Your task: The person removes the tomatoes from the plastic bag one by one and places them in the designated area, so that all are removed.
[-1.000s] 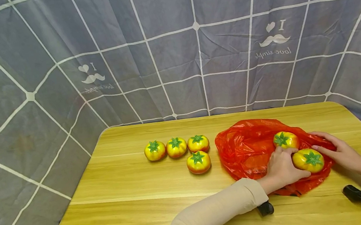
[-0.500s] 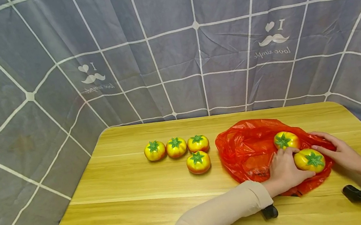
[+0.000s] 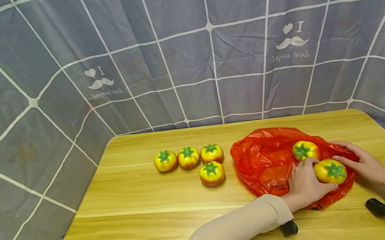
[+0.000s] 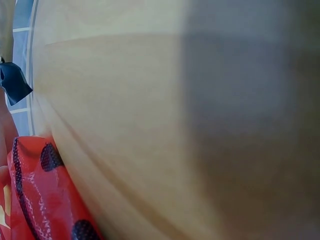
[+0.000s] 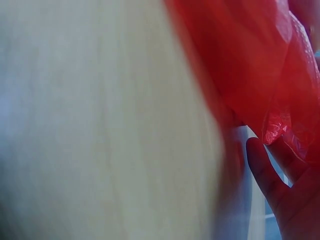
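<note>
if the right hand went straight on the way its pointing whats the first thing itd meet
The red plastic bag, whose edge lies at the right hand. Past that edge, the rear yellow fruit seems next in line, though depth is hard to judge.

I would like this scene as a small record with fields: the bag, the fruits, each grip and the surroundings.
Bag: red plastic bag, crumpled, spread on the wooden table
Fruits at bag: two; near fruit and far fruit
Fruits beside bag: three fruits in a row, a fourth fruit in front of the rightmost
Fruit look: yellow and red-orange, green leafy tops
Left grip: curled around the near fruit
Right grip: holds the bag's right edge
Background: gray cloth, white lines
</note>
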Available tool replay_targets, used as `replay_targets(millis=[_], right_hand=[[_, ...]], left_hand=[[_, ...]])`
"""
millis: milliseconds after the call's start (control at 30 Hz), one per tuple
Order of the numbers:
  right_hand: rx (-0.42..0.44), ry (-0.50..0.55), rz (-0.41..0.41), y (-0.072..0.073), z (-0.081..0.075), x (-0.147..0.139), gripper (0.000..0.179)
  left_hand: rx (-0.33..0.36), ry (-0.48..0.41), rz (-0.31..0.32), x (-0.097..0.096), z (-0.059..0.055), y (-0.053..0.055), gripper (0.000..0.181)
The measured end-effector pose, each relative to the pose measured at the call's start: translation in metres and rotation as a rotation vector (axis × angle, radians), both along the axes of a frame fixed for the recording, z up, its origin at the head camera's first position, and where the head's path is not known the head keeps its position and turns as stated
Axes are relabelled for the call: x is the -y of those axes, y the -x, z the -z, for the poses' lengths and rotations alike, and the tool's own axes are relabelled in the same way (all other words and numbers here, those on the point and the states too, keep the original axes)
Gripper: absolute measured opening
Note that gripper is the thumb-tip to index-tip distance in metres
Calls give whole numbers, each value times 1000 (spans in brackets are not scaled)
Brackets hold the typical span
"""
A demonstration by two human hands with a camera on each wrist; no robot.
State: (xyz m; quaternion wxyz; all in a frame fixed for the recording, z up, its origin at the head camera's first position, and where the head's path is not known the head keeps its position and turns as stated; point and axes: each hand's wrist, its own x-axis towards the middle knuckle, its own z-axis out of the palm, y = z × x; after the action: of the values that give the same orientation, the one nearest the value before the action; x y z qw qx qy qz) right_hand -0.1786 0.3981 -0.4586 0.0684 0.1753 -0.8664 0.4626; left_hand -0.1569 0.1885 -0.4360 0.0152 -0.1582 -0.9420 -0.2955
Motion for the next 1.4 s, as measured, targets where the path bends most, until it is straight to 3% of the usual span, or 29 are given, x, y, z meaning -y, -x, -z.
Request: replay_targets(millis=[300,900,1167,1400], right_hand=[[3,14,-8,0,-3,0,46],[-46,59,-63,3,7,-2,49],[-64,87,-122,3,6,-3,49],[-100,60,-111,4,4,-5,47]], left_hand=[[-13,7,-7,0,-1,1,62],[62,-47,-12,6,-7,3,60],[44,-83,4,10,-15,3,59],[54,-120,31,15,-24,4,61]])
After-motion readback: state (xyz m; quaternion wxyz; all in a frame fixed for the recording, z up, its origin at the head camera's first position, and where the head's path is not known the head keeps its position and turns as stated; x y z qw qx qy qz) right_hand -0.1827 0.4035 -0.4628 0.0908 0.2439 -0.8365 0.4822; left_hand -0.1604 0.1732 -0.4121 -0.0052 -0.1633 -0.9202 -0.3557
